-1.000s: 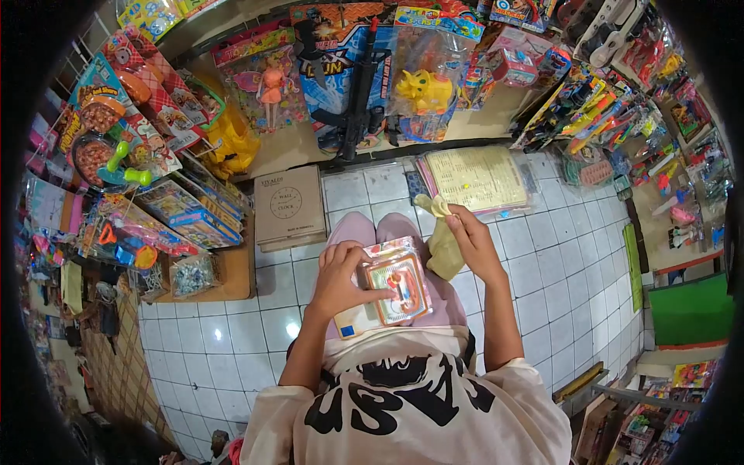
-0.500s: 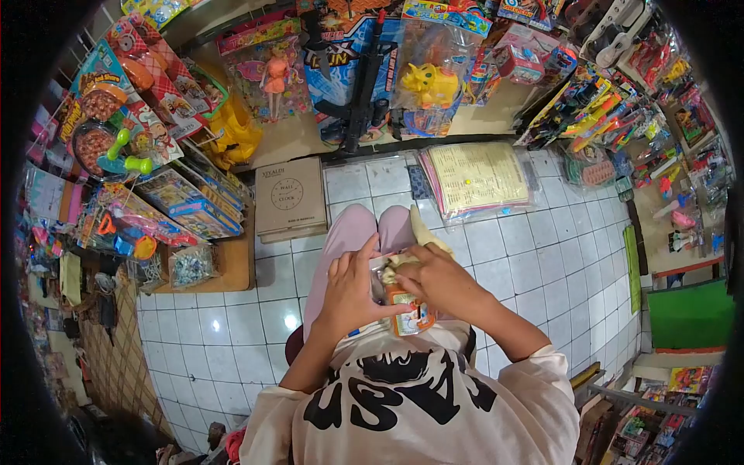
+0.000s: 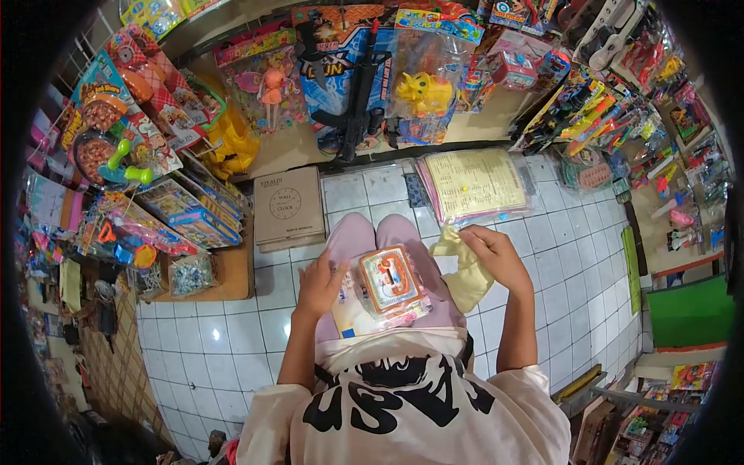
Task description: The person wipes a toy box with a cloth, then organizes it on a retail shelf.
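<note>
My right hand [image 3: 496,257] pinches a pale yellow cloth [image 3: 466,280], which hangs beside my right thigh. On my lap lies a small rectangular box [image 3: 391,279] with an orange border and a dark mark in the middle of its top. Under it is a flat, printed plastic packet [image 3: 351,311], partly covered by the box. My left hand [image 3: 319,285] rests over my left thigh at the packet's left edge, fingers apart and holding nothing.
A wall clock box [image 3: 288,205] lies on the tiled floor ahead to the left. Further right is a plastic-wrapped stack of yellow printed sheets [image 3: 474,182]. Packaged toys hang along the wall, including a toy gun [image 3: 358,97] and a doll [image 3: 271,89].
Both hands have come away from the box, which now lies flat on my lap. My right hand has moved right with the cloth, and my left hand has moved left and opened.
</note>
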The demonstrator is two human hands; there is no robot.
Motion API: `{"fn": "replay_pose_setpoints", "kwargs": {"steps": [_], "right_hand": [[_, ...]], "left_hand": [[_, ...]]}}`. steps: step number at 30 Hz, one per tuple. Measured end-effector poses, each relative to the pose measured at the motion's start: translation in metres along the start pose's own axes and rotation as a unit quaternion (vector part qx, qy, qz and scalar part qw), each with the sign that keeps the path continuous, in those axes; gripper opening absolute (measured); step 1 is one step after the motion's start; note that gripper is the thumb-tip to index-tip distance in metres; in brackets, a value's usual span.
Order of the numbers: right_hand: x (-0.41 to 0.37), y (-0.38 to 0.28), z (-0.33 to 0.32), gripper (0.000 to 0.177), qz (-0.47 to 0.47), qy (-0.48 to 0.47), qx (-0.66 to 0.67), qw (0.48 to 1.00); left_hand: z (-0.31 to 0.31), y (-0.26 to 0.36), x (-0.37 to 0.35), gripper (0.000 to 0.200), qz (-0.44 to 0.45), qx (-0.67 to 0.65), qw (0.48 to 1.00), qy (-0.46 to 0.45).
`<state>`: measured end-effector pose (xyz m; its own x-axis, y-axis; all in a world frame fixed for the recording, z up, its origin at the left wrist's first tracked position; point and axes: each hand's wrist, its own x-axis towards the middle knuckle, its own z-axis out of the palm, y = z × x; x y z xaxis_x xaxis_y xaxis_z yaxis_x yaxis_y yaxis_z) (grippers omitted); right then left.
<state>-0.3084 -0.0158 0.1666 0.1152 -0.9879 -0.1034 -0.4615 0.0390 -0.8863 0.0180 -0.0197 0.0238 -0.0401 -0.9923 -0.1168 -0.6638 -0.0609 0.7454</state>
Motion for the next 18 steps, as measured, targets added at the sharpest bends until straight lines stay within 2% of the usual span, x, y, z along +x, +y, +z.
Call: {"fn": "replay_pose_setpoints", "kwargs": {"steps": [1, 4, 5, 6, 9, 11, 14, 18], "right_hand": [[0.000, 0.002, -0.001, 0.025, -0.001, 0.007, 0.031, 0.999], [0.003, 0.002, -0.005, 0.023, -0.017, 0.027, 0.098, 0.995], [0.004, -0.004, -0.007, 0.023, -0.026, 0.031, 0.102, 0.994], [0.004, -0.009, -0.009, 0.023, -0.036, 0.032, 0.106, 0.993], [0.019, -0.027, -0.020, 0.025, -0.080, 0.061, 0.006, 0.995], [0.047, -0.036, -0.032, 0.027, -0.150, 0.125, -0.069, 0.978], [0.112, -0.061, -0.060, 0.029, -0.232, 0.189, -0.139, 0.944], [0.200, -0.154, -0.081, 0.031, -0.332, 0.170, -0.164, 0.913]], "left_hand": [[0.003, -0.006, -0.002, 0.077, -0.099, -0.071, 0.992, -0.017], [0.008, -0.010, -0.023, 0.068, 0.037, 0.069, 0.997, 0.029], [0.008, -0.008, -0.025, 0.062, 0.072, 0.051, 0.994, 0.069], [0.008, -0.011, -0.023, 0.061, 0.065, 0.014, 0.996, 0.053], [0.007, -0.019, -0.016, 0.059, 0.047, -0.072, 0.996, 0.019], [0.007, -0.015, -0.015, 0.060, 0.041, -0.093, 0.995, 0.010], [0.008, -0.011, -0.014, 0.060, 0.056, -0.056, 0.997, 0.022], [0.017, -0.017, -0.013, 0.061, 0.088, -0.031, 0.994, 0.053]]}}
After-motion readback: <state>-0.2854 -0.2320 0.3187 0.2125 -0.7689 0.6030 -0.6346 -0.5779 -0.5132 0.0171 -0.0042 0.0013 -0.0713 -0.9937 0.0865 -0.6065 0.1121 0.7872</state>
